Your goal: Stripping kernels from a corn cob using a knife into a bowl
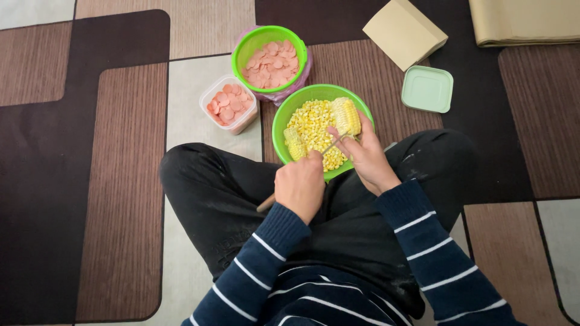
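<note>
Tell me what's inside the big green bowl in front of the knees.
The big green bowl holds loose yellow corn kernels and a cut cob piece. The right hand grips another cob; hands hide the near rim.

Navy white-striped sleeves (423, 241), black trousers (211, 187)

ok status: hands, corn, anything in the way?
Left hand shut on knife, blade at cob. Right hand shut on corn cob over green bowl of kernels. Second cob piece in bowl; nothing blocking.
</note>
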